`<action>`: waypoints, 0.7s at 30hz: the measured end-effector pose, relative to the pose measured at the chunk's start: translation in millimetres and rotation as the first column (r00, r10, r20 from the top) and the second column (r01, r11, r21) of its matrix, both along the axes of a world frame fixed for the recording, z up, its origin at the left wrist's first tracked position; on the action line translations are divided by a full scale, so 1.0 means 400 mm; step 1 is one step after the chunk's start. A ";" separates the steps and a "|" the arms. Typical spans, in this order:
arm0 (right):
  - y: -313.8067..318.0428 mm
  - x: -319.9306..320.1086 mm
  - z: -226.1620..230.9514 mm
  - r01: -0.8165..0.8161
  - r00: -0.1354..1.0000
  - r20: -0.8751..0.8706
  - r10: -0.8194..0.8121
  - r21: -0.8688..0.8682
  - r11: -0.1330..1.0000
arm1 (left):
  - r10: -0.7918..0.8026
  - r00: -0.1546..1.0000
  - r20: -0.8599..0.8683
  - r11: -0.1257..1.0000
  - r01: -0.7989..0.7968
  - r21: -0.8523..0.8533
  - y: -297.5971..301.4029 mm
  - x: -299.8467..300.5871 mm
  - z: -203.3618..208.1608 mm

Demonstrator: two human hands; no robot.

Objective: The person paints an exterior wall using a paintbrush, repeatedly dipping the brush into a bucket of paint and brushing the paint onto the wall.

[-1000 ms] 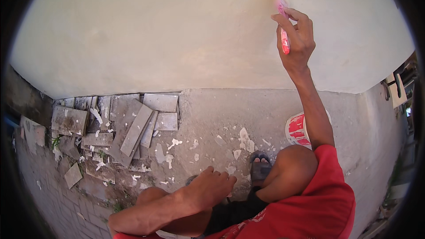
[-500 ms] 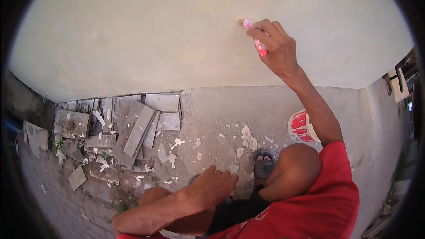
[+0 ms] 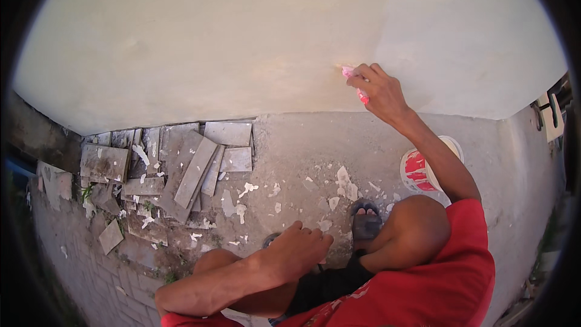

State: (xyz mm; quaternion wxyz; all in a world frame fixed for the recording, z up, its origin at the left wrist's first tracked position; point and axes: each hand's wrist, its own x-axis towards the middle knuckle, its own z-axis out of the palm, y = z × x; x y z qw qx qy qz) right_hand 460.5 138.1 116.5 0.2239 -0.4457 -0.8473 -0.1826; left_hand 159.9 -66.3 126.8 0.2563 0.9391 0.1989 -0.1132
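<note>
My right hand (image 3: 382,92) is closed around the pink-and-red handle of a paintbrush (image 3: 347,72). The tan bristles touch the lower part of the cream wall (image 3: 242,42), where the coat looks slightly uneven in tone. Over my lap, near my knee, my left hand (image 3: 296,249) hangs with its fingers curled in; what lies inside them, if anything, is hidden. A white bucket with a red side (image 3: 416,168) stands on the ground beyond my right knee, partly covered by my right forearm.
Broken tiles and boards (image 3: 196,172) lie piled along the wall's foot at the left. White paint flakes (image 3: 346,183) dot the concrete floor (image 3: 290,145) before my sandalled foot (image 3: 366,221). Paving bricks (image 3: 109,290) run along the lower left.
My right hand has brought the brush down the wall, and slightly to the right. My left hand keeps nearly the same place. The whole view has shifted a little.
</note>
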 end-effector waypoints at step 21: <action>-0.263 0.097 0.055 -0.052 0.656 -0.683 -0.320 -0.464 0.884 | -0.079 0.996 -0.037 0.996 0.077 -0.053 -0.003 0.015 0.028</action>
